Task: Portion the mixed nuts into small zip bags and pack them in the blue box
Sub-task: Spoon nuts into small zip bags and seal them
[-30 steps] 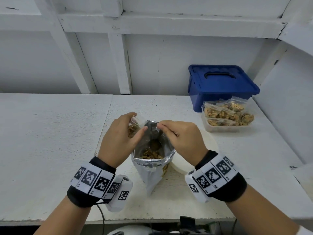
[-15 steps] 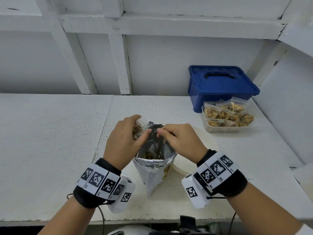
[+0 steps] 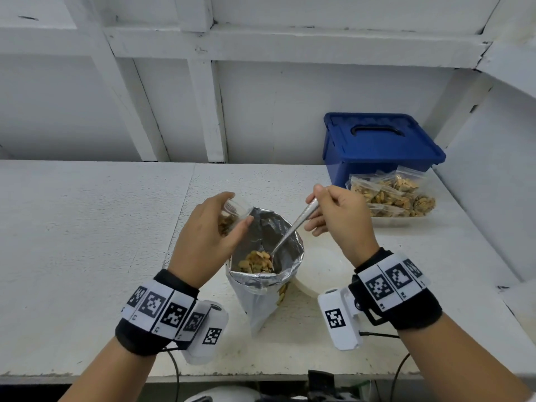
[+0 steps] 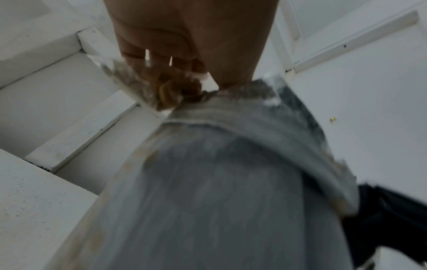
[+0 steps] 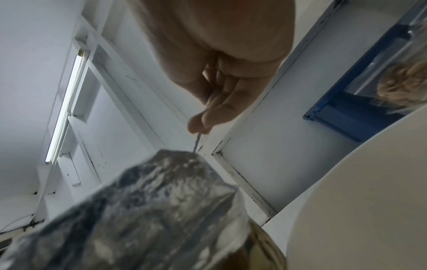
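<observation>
A silver foil bag (image 3: 262, 288) of mixed nuts stands open at the table's front middle. My left hand (image 3: 207, 236) grips a small clear zip bag (image 3: 232, 214) partly filled with nuts, held at the foil bag's left rim; the same zip bag (image 4: 148, 87) shows in the left wrist view. My right hand (image 3: 338, 217) pinches a metal spoon (image 3: 293, 227) by its handle. The spoon's bowl sits inside the foil bag, loaded with nuts (image 3: 256, 261). The blue box (image 3: 377, 143) stands shut at the back right.
A clear tray (image 3: 388, 220) with several filled zip bags (image 3: 394, 192) sits in front of the blue box. A round white lid (image 3: 322, 269) lies just right of the foil bag. A white wall rises on the right.
My right hand has risen up and to the right, drawing the spoon up out of the nuts with a load. My left hand stays at the bag's rim with the zip bag.
</observation>
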The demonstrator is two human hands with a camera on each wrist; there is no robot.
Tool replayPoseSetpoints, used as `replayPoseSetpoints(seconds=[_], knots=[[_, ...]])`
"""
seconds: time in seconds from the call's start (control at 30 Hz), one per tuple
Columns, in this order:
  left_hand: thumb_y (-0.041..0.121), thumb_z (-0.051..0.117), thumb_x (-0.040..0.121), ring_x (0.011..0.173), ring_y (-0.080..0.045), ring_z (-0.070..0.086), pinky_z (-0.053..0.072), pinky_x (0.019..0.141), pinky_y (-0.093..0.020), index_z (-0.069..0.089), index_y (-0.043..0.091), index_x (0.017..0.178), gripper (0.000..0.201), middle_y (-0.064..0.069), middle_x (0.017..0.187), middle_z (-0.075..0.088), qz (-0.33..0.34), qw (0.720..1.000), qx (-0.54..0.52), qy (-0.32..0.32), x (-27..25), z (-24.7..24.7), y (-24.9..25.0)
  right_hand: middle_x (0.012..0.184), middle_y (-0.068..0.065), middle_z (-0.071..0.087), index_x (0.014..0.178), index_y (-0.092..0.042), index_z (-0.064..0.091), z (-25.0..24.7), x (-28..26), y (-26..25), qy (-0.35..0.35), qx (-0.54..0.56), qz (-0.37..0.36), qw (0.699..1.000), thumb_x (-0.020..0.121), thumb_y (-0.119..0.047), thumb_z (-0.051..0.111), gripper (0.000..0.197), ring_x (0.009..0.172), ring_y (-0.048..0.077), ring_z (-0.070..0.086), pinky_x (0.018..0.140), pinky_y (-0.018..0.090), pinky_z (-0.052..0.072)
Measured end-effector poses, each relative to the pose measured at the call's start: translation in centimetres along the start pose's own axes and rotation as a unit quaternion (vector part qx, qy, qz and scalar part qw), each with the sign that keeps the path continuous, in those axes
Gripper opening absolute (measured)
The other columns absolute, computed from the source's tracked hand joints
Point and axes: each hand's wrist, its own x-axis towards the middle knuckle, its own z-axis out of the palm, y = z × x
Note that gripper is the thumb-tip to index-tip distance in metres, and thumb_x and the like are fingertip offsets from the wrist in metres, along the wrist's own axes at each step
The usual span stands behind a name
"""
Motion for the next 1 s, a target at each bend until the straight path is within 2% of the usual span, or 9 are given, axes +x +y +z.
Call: replayPoseSetpoints(seconds=[0.13, 0.27, 0.37, 0.53, 0.67, 0.77, 0.9, 1.0], knots=[[0.048, 0.062, 0.08, 0.087, -0.007, 0.052, 0.037, 0.068, -0.007, 0.054, 0.011, 0.124, 0.058, 0.009, 0.1, 0.055, 0.008, 0.999, -0.025, -0.022, 0.4, -1.5, 0.3, 0.057, 0.01, 0.062, 0.077, -0.009, 0.062, -0.7, -0.2, 0.0, 0.035, 0.047, 0.024, 0.998, 0.097, -0.023, 0.045, 0.03, 0.046, 0.014, 0.062, 0.046, 0.023, 0.053], [0.058, 0.064, 0.075, 0.085, 0.003, 0.055, 0.04, 0.068, -0.011, 0.057, 0.017, 0.122, 0.063, 0.021, 0.091, 0.056, 0.027, 0.997, -0.032, -0.057, 0.4, -3.1, 0.2, 0.053, 0.005, 0.062, 0.077, -0.008, 0.061, -1.5, -0.2, -0.2, 0.074, 0.066, 0.029, 0.995, 0.097, -0.021, 0.045, 0.029, 0.045, 0.012, 0.061, 0.044, 0.021, 0.051], [0.069, 0.05, 0.068, 0.086, 0.007, 0.054, 0.04, 0.065, -0.01, 0.056, 0.022, 0.124, 0.074, 0.026, 0.089, 0.054, 0.05, 0.994, -0.006, -0.094, 0.4, -4.0, 0.2, 0.052, 0.003, 0.062, 0.077, -0.008, 0.061, -2.3, -0.2, -0.6, 0.097, 0.072, 0.021, 0.992, 0.097, -0.021, 0.045, 0.029, 0.045, 0.013, 0.062, 0.044, 0.021, 0.051], [0.074, 0.04, 0.062, 0.085, -0.001, 0.051, 0.038, 0.069, -0.01, 0.053, 0.024, 0.128, 0.084, 0.021, 0.095, 0.053, 0.07, 0.986, 0.042, -0.148, -0.1, -4.5, 0.5, 0.05, 0.0, 0.062, 0.077, -0.009, 0.061, -3.4, -0.2, -1.9, 0.14, 0.063, -0.002, 0.988, 0.098, -0.021, 0.044, 0.029, 0.044, 0.009, 0.061, 0.042, 0.016, 0.048], [0.075, 0.037, 0.063, 0.077, 0.0, 0.048, 0.033, 0.065, -0.01, 0.052, 0.024, 0.129, 0.085, 0.028, 0.083, 0.044, 0.083, 0.981, 0.077, -0.16, 0.0, -4.2, 0.9, 0.056, 0.005, 0.062, 0.077, -0.008, 0.062, -3.7, 0.1, -2.9, 0.164, 0.083, -0.017, 0.983, 0.098, -0.021, 0.044, 0.03, 0.044, 0.01, 0.061, 0.042, 0.018, 0.048], [0.076, 0.037, 0.063, 0.082, -0.003, 0.046, 0.034, 0.067, -0.01, 0.052, 0.025, 0.129, 0.084, 0.026, 0.085, 0.044, 0.086, 0.98, 0.073, -0.163, 0.1, -3.8, 1.4, 0.053, 0.002, 0.062, 0.075, -0.009, 0.061, -3.5, 0.2, -3.5, 0.167, 0.089, -0.026, 0.982, 0.099, -0.02, 0.043, 0.031, 0.043, 0.009, 0.06, 0.042, 0.018, 0.048], [0.073, 0.04, 0.065, 0.09, -0.006, 0.05, 0.036, 0.072, -0.01, 0.052, 0.024, 0.127, 0.08, 0.018, 0.096, 0.053, 0.082, 0.983, 0.043, -0.161, 0.1, -3.3, 1.8, 0.06, 0.012, 0.062, 0.076, -0.009, 0.06, -2.8, 0.2, -3.9, 0.158, 0.077, -0.036, 0.984, 0.099, -0.021, 0.043, 0.031, 0.044, 0.011, 0.061, 0.043, 0.019, 0.049], [0.072, 0.043, 0.064, 0.093, -0.008, 0.053, 0.04, 0.075, -0.016, 0.053, 0.021, 0.126, 0.081, 0.014, 0.099, 0.055, 0.081, 0.984, 0.024, -0.155, 0.2, -2.9, 1.9, 0.06, 0.013, 0.062, 0.077, -0.009, 0.059, -2.4, 0.0, -4.0, 0.149, 0.07, -0.043, 0.985, 0.099, -0.02, 0.043, 0.03, 0.044, 0.011, 0.061, 0.043, 0.019, 0.049]])
